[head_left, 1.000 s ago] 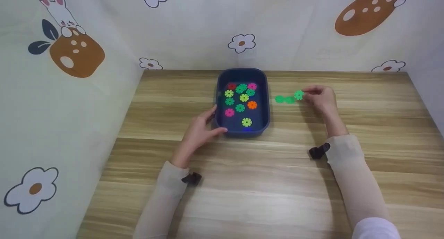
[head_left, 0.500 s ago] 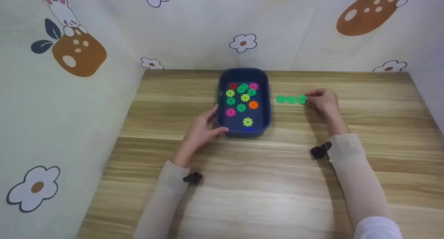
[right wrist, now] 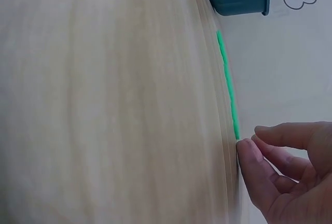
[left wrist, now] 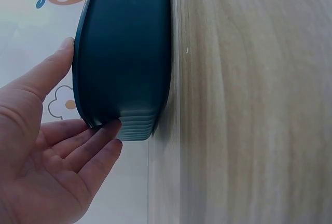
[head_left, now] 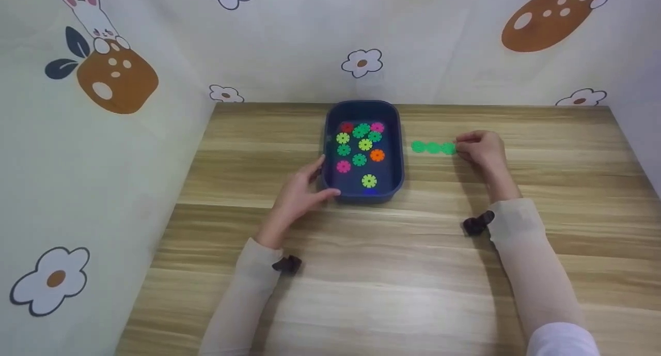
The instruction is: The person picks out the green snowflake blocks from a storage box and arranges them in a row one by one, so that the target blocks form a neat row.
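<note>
A dark blue plastic tub stands at the back of the table, with several flower-shaped plastic discs, such as an orange one, lying inside. My left hand holds its near left corner; in the left wrist view the thumb lies on the rim and the fingers against the ribbed outer wall. Right of the tub, green discs lie flat in a row, seen edge-on in the right wrist view. My right hand is at the row's right end, fingertips touching the last disc's edge, with a gap between thumb and index finger.
The wood-grain table reaches back to a patterned cloth wall. Another cloth wall borders it on the left. Each wrist wears a small black camera, such as the right one.
My right hand has brought the third green disc down and slightly in line with the other two, where it now lies flat. The left hand stays at the tub.
</note>
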Available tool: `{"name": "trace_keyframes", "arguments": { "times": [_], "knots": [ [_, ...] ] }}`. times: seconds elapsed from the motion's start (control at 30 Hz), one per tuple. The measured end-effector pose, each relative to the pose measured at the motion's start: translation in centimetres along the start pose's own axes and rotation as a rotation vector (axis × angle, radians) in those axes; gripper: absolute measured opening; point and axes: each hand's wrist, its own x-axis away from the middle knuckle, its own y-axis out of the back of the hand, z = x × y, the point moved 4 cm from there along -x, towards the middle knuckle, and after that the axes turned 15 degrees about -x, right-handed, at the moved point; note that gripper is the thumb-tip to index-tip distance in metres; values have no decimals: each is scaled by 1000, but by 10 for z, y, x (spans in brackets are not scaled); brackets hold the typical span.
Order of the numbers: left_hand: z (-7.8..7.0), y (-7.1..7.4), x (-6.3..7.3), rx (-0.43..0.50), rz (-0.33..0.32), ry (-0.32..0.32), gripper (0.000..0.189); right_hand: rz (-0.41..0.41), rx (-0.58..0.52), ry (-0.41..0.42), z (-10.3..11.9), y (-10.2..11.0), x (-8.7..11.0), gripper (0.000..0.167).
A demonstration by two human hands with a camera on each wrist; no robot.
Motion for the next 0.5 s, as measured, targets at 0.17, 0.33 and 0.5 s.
{"name": "trace_keyframes", "arguments": {
  "times": [0.17,0.33,0.5],
  "knots": [
    [0,0,0,6,6,0,92,-23,-25,37,4,0,1,34],
    [-1,0,1,10,0,-11,92,-53,2,95,10,-3,5,33],
    [-2,0,0,11,2,-9,92,-64,28,112,17,-7,9,33]
  ]
}}
